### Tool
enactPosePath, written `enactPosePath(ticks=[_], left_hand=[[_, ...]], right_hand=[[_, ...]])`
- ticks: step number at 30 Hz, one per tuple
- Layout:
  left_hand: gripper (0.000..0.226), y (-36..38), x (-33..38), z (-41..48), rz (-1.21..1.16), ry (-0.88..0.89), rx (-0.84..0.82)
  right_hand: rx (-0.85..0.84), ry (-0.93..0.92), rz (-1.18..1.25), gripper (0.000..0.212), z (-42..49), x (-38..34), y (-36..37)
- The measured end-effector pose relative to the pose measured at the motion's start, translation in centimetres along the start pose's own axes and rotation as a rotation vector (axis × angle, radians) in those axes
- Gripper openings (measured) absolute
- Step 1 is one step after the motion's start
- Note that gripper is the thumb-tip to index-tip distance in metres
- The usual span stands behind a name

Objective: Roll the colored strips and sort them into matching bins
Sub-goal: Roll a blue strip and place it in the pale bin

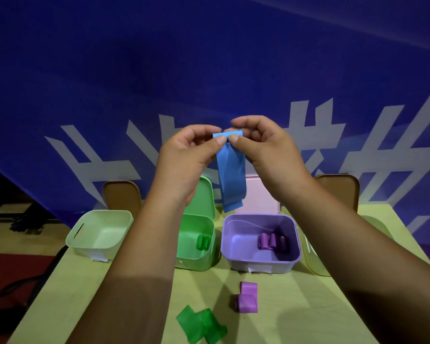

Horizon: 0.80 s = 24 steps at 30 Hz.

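Note:
A blue strip (231, 175) hangs in the air above the bins, its top end curled over. My left hand (186, 155) and my right hand (263, 147) pinch that top end between thumbs and fingers. A green bin (209, 254) holds rolled green strips (203, 242). To its right, a purple bin (236, 249) holds several purple rolls (272, 241). A pale green bin (85, 234) stands at the left with nothing in it. On the table near me lie a loose green strip (201, 325) and a loose purple strip (247, 297).
The yellow-green table (296, 306) ends at the left, with dark floor and cables beyond. Another pale bin (315, 266) is mostly hidden behind my right arm. Two brown chair backs (122, 194) stand behind the table, before a blue banner. Lids lean behind the green and purple bins.

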State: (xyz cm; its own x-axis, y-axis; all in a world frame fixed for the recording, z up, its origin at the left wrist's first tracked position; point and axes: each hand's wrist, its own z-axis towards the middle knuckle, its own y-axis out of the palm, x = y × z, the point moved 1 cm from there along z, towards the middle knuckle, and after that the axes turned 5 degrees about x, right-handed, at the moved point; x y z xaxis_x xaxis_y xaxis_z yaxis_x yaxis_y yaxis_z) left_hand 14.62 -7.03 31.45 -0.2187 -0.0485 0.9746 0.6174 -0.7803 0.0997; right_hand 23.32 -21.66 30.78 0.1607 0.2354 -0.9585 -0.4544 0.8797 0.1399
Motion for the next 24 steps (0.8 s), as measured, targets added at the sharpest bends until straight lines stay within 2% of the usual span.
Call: enactPosePath(ticks=[8, 13, 24], left_hand=[[0.024, -0.1, 0.8, -0.1, 0.025, 0.046, -0.005], [0.024, -0.1, 0.6, -0.2, 0.039, 0.012, 0.028], [0.021, 0.3, 0.7, -0.9, 0.043, -0.042, -0.030]], right_hand=[[-0.003, 0.019, -0.044, 0.012, -0.3, -0.7, 0.0], [-0.003, -0.029, -0.109, 0.012, -0.5, -1.3, 0.0], [0.016, -0.059, -0.136, 0.017, -1.2, -1.5, -1.0]])
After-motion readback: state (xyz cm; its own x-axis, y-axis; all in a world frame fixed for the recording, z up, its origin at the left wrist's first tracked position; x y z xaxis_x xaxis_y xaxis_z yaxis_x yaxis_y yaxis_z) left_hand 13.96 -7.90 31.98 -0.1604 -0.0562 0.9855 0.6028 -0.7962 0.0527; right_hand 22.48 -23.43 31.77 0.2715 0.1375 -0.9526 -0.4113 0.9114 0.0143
